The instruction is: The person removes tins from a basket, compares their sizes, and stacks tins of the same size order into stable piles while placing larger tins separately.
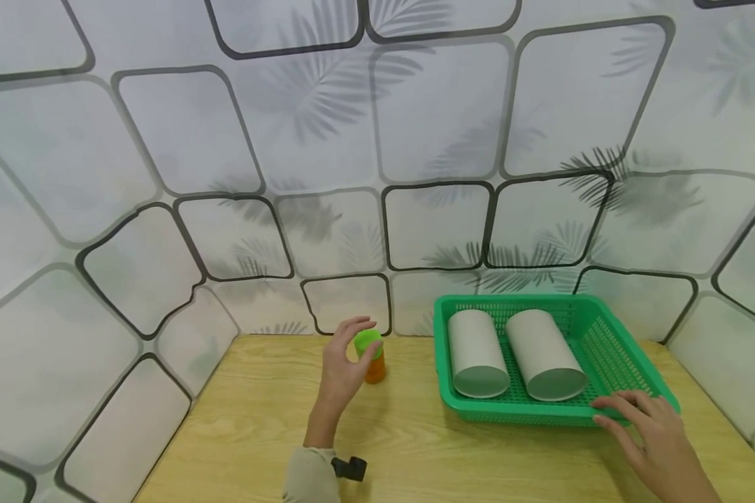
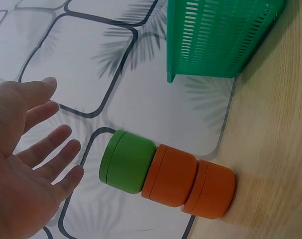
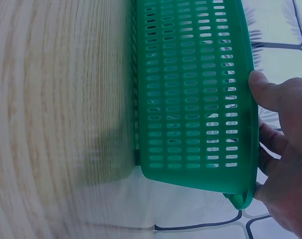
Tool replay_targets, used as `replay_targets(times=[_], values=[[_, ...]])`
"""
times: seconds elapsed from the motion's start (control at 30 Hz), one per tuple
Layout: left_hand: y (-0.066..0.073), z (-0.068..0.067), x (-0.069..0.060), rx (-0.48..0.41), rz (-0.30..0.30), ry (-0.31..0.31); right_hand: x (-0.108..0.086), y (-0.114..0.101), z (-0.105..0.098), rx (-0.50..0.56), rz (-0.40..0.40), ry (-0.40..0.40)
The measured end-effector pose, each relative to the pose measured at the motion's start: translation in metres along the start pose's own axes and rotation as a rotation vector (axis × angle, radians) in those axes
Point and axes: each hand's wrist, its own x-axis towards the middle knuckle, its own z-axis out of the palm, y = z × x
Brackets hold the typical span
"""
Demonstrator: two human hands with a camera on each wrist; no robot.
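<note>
At the lower right of the head view, the person's right hand [image 1: 648,436] pinches the near rim of the green basket [image 1: 516,411] between thumb and fingers; a sharp tug on that one corner would probably swing or tip it. Left of there, at lower centre, the left hand [image 1: 342,370] has its fingers spread, apart from a stack just beyond it: a green container [image 2: 127,162] on an orange middle container [image 2: 170,175] and an orange bottom container [image 2: 211,189]. A knock from the thumb or fingertips could topple this narrow column, and lifting by the top alone may leave the lower pieces behind. Farther back, at centre right, the left white cylinder [image 1: 478,353] and right white cylinder [image 1: 546,356] lie sideways inside the basket; tilting could set them rolling.
</note>
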Motion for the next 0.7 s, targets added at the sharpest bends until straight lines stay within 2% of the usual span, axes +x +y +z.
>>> replay_targets(times=[0.23,0.43,0.53,0.7], values=[[0.010,0.008,0.001,-0.060,-0.003,-0.023,-0.001,0.002,0.000,-0.008,-0.008,0.002],[0.035,0.014,0.003,-0.077,0.061,-0.026,-0.003,0.004,0.001,-0.009,-0.010,0.000],[0.046,0.016,0.003,-0.074,0.075,-0.033,-0.003,0.004,0.002,-0.011,-0.004,0.000],[0.043,0.024,0.001,-0.075,0.066,-0.055,-0.003,0.004,0.002,-0.022,0.004,0.005]])
